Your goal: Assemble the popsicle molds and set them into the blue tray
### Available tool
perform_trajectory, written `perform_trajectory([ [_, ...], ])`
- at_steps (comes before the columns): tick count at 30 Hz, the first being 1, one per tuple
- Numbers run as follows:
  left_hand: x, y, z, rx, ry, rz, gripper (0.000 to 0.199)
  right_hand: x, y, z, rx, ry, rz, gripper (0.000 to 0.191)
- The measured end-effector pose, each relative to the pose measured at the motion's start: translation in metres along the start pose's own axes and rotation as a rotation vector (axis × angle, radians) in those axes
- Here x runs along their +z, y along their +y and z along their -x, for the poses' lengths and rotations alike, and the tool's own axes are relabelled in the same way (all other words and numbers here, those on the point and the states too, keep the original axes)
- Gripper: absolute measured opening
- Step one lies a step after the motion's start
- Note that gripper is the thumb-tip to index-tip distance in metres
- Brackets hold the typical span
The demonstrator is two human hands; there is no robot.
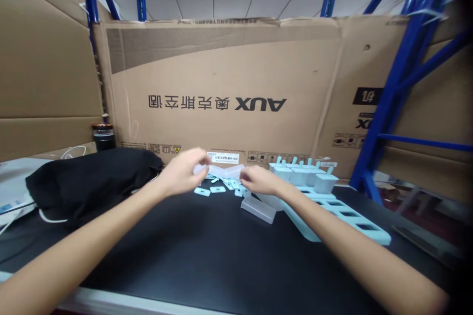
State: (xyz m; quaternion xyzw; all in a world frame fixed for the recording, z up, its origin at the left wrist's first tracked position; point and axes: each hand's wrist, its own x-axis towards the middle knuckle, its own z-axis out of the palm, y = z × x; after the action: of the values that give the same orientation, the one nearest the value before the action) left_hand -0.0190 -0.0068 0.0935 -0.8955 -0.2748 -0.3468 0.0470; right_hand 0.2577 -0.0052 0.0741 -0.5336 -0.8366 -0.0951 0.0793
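**Translucent cups [234,173] at far side of black table [192,251]**

Head view: left hand [186,171] is half-curling at their left end, right hand [254,179] is curling at their right; can't tell if either's gripping. Blue tabs [218,189] are lying nearby.

The left hand [186,171] and right hand [258,180] reach over a black surface [185,251], their fingers at translucent containers [223,172]; blur hides whether either grips. Small light-blue pieces [218,189] lie scattered just beneath. Another clear box [258,209] rests nearer, beside a light-blue tray [314,234] bearing stick-topped moulds [324,183]. Black fabric [96,182] lies left; printed cardboard [221,69] stands behind.
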Motion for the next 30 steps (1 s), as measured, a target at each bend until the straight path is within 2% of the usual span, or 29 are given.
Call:
perform_trajectory([
  [4,0.044,-0.015,0.015,0.01,-0.186,-0.258,0.019,0.011,-0.003,-0.02,0.075,-0.096,0.083,0.019],
  [6,0.06,-0.021,0.025,0.01,-0.26,-0.276,0.02,0.015,-0.001,-0.023,0.135,-0.143,0.124,0.018],
  [8,0.068,-0.024,0.032,0.013,-0.3,-0.242,0.023,0.017,0.001,-0.023,0.155,-0.185,0.128,0.017],
  [12,0.069,-0.021,0.037,0.017,-0.316,-0.114,0.026,0.022,0.0,-0.023,0.176,-0.211,0.126,0.019],
  [18,0.066,-0.022,0.038,-0.012,-0.3,-0.047,0.025,0.028,-0.003,-0.025,0.207,-0.147,0.119,0.032],
  [20,0.065,-0.026,0.038,-0.037,-0.268,-0.079,0.024,0.026,-0.003,-0.025,0.223,-0.12,0.113,0.034],
  [23,0.064,-0.036,0.038,-0.147,-0.176,-0.17,0.023,0.019,-0.006,-0.025,0.223,-0.066,0.094,0.036],
  [25,0.064,-0.045,0.038,-0.233,-0.149,-0.222,0.022,0.014,-0.014,-0.024,0.152,-0.019,0.041,0.034],
  [27,0.064,-0.054,0.04,-0.298,-0.163,-0.252,0.024,0.011,-0.026,-0.022,0.014,0.021,-0.039,0.03],
  [30,0.064,-0.064,0.043,-0.359,-0.194,-0.272,0.026,0.013,-0.044,-0.019,-0.179,0.009,-0.146,0.027],
])
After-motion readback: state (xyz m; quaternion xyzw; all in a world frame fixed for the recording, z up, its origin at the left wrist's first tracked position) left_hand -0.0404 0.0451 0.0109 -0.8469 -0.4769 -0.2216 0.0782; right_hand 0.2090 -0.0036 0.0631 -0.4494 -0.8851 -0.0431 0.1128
